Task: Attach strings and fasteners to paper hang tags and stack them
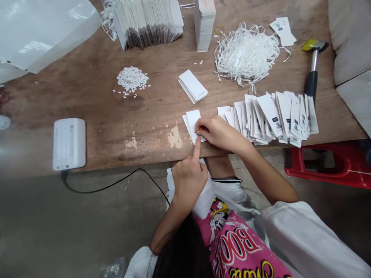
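Observation:
A small stack of white tags (192, 119), slightly fanned, lies near the table's front edge. My right hand (216, 131) rests over its right side, thumb and fingertips pinched together at the top tag's surface; whatever is between them is too small to tell. From below, my left hand (189, 173) reaches in with its index finger stretched to the same spot and its other fingers curled. What those curled fingers hold, if anything, is hidden. Just behind lies another small stack of blank-looking tags (193, 85). Right of my right hand, many printed tags (269, 114) overlap in a row.
Tiny white pellets (131, 80) lie heaped at left-centre. Behind are a tangle of white strings (247, 52), a long row of cards (149, 21) and an upright card stack (205, 27). A hammer (312, 69), a white cabled device (69, 143) and a red stool (333, 164) flank the space.

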The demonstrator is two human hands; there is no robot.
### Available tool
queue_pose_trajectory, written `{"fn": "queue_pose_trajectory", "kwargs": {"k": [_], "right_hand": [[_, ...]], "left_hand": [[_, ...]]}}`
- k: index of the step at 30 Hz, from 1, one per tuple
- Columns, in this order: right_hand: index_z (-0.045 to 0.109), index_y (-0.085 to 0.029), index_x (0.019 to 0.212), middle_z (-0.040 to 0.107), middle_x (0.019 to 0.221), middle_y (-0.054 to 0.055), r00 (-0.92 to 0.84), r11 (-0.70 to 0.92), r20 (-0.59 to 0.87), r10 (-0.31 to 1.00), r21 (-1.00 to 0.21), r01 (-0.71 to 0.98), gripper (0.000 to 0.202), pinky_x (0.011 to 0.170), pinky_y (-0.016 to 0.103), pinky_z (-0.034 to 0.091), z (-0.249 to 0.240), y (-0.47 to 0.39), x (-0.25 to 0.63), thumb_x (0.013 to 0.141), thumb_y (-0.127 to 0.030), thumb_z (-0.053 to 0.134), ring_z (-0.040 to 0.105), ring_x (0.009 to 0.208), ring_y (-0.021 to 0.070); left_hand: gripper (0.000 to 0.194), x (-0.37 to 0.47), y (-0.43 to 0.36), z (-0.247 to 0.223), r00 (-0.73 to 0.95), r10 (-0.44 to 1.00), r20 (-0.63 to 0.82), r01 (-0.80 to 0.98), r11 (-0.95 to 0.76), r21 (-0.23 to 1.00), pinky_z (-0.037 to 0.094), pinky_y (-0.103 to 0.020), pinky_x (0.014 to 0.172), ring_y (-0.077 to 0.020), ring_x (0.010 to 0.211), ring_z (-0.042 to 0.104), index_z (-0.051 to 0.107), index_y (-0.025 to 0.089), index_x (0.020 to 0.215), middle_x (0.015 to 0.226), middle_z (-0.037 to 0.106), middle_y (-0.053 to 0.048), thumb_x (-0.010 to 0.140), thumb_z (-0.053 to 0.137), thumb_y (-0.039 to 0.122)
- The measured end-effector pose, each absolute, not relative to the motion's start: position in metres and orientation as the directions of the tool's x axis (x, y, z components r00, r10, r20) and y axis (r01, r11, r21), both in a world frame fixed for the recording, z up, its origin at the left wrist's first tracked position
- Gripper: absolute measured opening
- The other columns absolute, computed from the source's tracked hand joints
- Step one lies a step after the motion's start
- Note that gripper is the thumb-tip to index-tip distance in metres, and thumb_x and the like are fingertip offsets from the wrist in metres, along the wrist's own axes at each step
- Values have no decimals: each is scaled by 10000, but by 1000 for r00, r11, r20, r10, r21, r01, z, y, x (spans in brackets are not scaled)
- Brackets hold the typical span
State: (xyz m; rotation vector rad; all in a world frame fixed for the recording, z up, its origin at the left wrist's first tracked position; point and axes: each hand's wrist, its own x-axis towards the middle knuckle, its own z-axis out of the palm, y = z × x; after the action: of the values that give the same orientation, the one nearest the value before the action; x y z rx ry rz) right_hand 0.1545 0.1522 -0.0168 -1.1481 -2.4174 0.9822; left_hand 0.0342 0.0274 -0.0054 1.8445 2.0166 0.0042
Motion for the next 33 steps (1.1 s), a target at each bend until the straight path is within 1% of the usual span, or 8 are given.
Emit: {"fn": "queue_pose_trajectory", "kwargs": {"k": [5,9,14,18,24,28,30,33], "right_hand": [[657,-115,1009,664,1022,147,-565,530,108,818,-524,667,237,847,382,479,-18,138,155,909,-114,442,606,991,258],[524,-71,1307,546,1336,200,-548,623,298,781,-419,660,407,1023,442,442,-23,114,159,923,-77,389,492,1259,280],[588,-85,1236,591,1314,167,-667,731,301,682,-302,612,329,992,469,449,-39,94,164,943,-140,448,501,1254,285],[647,-142,1115,630,1261,121,-659,746,363,659,-203,634,234,901,424,453,-42,91,167,946,-191,492,548,1139,262],[645,-192,1080,678,937,68,-624,776,531,573,-107,622,186,702,353,402,-24,93,176,925,-201,542,551,836,197],[621,-275,1200,644,889,11,-414,767,811,413,-65,638,378,718,332,409,-9,97,213,850,-132,639,554,817,166],[649,-297,1205,628,858,7,-251,661,914,318,-24,750,434,705,327,424,-3,98,244,817,-105,668,555,787,160],[710,-331,1118,664,867,20,-64,404,926,371,-99,909,369,744,370,462,-5,95,293,806,-134,688,581,850,203]], "left_hand": [[777,36,28,-4,-55,948,-313,964,132,231,435,-274,578,-200,543,607,279,296,1502,658,663,-30,779,515,138],[760,34,28,-7,-42,947,-319,962,125,244,428,-293,572,-229,580,637,262,294,1505,715,698,-46,798,504,160],[644,28,18,-4,-117,936,-332,861,262,436,420,-311,593,-259,678,668,234,114,1442,774,698,-56,846,460,213],[624,21,6,6,-167,927,-335,769,335,544,412,-294,614,-236,723,665,209,159,1397,816,682,-17,834,478,193],[647,21,1,10,-186,911,-369,720,382,580,408,-281,627,-203,666,638,195,179,1413,743,649,29,831,478,203],[626,17,-2,5,-170,912,-373,697,379,609,413,-268,648,-182,680,639,239,222,1421,772,659,38,844,481,236],[554,14,-4,2,-131,923,-362,701,344,624,418,-267,676,-178,724,646,327,251,1391,809,664,29,858,480,264],[444,12,-6,-1,-65,929,-365,698,304,649,425,-277,733,-180,798,642,451,263,1319,864,668,9,877,476,291]]}}
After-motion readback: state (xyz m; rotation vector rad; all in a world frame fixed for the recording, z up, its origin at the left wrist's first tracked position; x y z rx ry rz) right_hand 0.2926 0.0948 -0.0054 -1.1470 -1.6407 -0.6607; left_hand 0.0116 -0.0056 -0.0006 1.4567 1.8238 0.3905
